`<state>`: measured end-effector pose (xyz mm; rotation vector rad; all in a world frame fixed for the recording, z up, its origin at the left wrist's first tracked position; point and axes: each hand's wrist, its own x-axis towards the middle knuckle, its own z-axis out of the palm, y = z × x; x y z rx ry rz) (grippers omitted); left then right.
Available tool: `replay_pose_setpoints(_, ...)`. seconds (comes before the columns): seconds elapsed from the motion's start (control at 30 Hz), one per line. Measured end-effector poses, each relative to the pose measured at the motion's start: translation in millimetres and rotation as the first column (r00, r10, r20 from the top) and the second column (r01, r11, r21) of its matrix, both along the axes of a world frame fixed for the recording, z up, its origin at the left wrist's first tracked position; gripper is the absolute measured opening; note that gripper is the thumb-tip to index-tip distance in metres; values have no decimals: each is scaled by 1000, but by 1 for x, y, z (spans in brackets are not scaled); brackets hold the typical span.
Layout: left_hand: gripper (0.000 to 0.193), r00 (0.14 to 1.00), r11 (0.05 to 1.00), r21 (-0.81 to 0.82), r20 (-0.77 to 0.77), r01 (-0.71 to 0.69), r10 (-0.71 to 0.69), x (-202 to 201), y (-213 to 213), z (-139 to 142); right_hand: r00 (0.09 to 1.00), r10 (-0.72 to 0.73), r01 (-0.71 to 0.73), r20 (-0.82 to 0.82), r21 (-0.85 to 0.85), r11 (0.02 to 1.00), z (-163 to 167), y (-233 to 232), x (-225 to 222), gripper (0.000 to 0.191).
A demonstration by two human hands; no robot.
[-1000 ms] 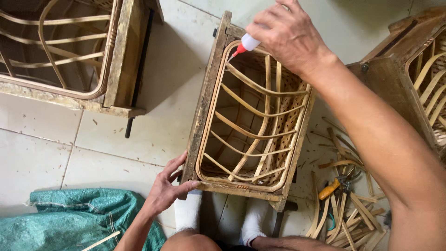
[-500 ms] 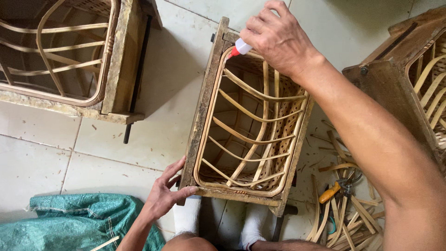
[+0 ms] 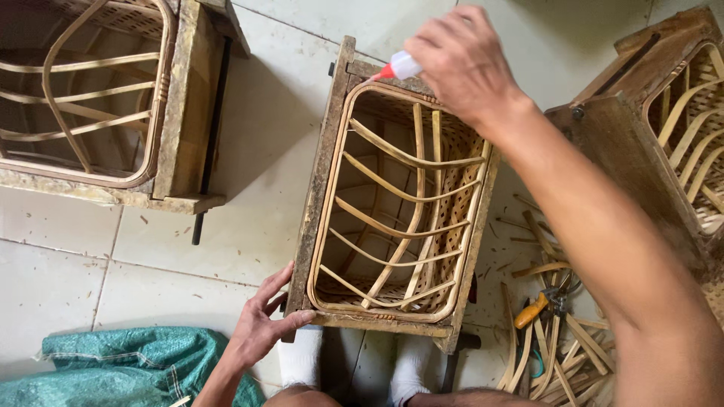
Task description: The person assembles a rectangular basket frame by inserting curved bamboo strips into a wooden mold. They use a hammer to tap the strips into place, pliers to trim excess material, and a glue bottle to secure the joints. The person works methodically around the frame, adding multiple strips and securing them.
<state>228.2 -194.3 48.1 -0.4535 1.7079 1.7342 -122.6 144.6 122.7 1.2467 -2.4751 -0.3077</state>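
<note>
Right hand (image 3: 460, 64) gripping glue bottle (image 3: 401, 68) over rattan frame (image 3: 396, 218), left hand (image 3: 260, 324) open, bracing its corner

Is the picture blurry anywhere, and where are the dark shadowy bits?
In the head view, most things look sharp; the right hand holding the small glue bottle is only slightly soft. The light is even, with no glare on the tile floor. Soft shadow falls left of the middle rattan frame and darkens the inside of the frame at upper left.

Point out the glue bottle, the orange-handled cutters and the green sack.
glue bottle (image 3: 400, 68), head view, its white neck.
orange-handled cutters (image 3: 532, 310), head view, the orange handle.
green sack (image 3: 128, 365), head view, its crumpled middle.
</note>
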Motion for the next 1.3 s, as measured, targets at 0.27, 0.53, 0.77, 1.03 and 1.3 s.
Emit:
replay_pose_setpoints(0.27,95,999,1000,7,-33,-3,4,2,1,0,953,-189,220,237,-110,969,3,29,57,25)
replay_pose_setpoints(0.53,95,999,999,21,-32,-26,27,4,1,0,970,-168,196,177,-152,969,-1,14,61,23)
replay_pose_setpoints(0.77,100,993,992,91,90,-82,74,5,1,1,968,-185,201,169,-80,976,-7,14,58,18)
replay_pose_setpoints(1.03,97,1000,1000,18,-2,-22,22,3,2,3,968,-206,218,146,-78,973,9,40,66,22)
replay_pose_setpoints(1.3,96,999,999,27,-39,-29,30,3,4,5,959,-239,251,150,-62,966,-2,48,74,19)
